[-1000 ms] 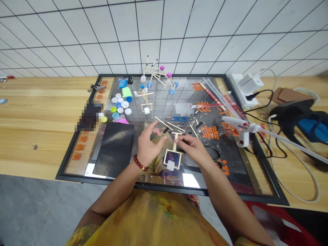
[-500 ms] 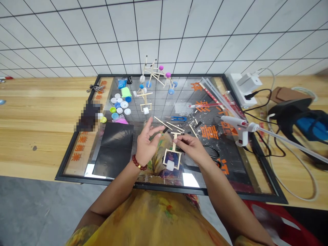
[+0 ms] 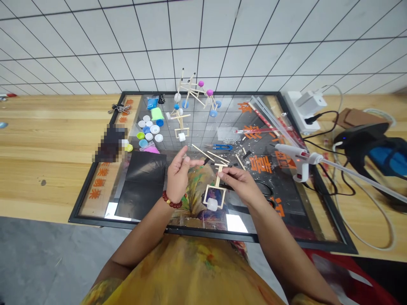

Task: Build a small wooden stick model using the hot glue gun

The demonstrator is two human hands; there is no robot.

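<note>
Between the thumb and fingers of my right hand (image 3: 239, 182) is a small wooden stick frame (image 3: 207, 192), held by its stem. The frame has a square lower part, a crossbar at its top, and a white round piece (image 3: 212, 205) on its lower edge. My left hand (image 3: 179, 173) is raised beside it with fingers spread, holding nothing. Beyond the hands several loose wooden sticks (image 3: 201, 152) lie on the glass. Blue-handled thread snips (image 3: 222, 147) rest behind them. Black-handled scissors (image 3: 264, 187) are partly hidden by my right hand.
Taller stick models (image 3: 192, 94) with coloured discs stand at the back. Small clay tubs (image 3: 154, 129) and a black sheet (image 3: 141, 184) lie left. On the right are a glue gun (image 3: 297, 161) with its cord, glue sticks (image 3: 267, 114) and a power strip (image 3: 302, 112).
My left hand has drawn back slightly from the frame, and its thumb has lifted toward the fingers. My right hand keeps its hold on the frame, which has barely shifted.
</note>
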